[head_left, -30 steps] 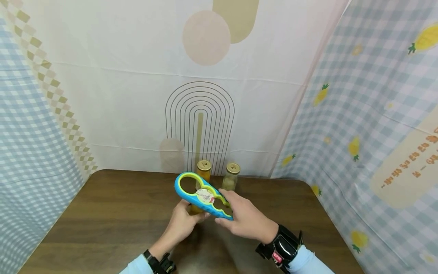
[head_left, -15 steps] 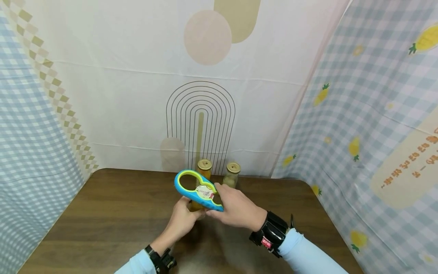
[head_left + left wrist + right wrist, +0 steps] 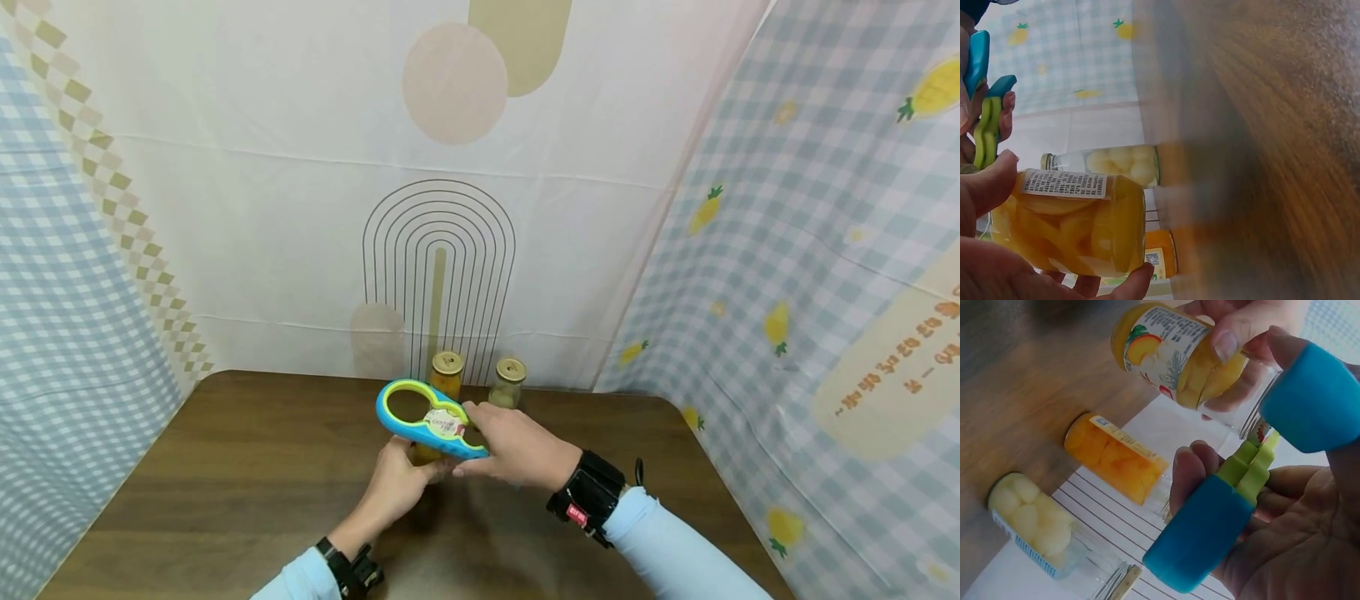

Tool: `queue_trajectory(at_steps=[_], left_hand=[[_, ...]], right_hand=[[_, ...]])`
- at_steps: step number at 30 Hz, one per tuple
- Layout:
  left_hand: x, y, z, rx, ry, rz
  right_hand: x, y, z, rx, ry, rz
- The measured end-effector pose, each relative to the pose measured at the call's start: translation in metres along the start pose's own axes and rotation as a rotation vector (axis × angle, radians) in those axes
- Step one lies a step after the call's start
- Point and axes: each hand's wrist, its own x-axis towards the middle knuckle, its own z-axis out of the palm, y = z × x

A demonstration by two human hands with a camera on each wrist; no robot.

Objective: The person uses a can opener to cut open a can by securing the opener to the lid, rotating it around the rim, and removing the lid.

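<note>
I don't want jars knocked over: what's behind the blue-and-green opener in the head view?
Behind the opener are an orange-fruit jar, its lower part mostly covered, and a yellow-fruit jar in the left hand, its lid hidden there.

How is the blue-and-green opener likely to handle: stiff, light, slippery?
The opener is probably stiff, being thick with no visible sag. Its large openings suggest it's fairly light. The notched green lining looks likely to resist slipping.

My feed shows me a brown table (image 3: 187,475), a pale printed cloth (image 3: 285,225) hanging along its far edge, blue gingham (image 3: 67,333) on the left, fruit-printed check (image 3: 757,250) on the right.
</note>
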Motion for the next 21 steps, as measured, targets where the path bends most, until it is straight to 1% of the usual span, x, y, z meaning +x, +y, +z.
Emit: queue_trajectory(at_steps=[4, 9, 13, 21], left_hand=[[0.001, -0.001, 0.002, -0.007, -0.007, -0.004], [0.002, -0.005, 0.002, -0.018, -0.027, 0.014], [0.003, -0.009, -0.001, -0.043, -0.058, 0.032], [0.006, -0.012, -0.007, -0.082, -0.127, 0.025]], right_hand=[[0.000, 0.005, -0.001, -0.012, -0.006, -0.008], [0.000, 0.009, -0.003, 0.023, -0.052, 0.007], [0.001, 0.010, -0.004, 0.045, -0.084, 0.003], [0.005, 0.013, -0.006, 0.089, -0.134, -0.006]])
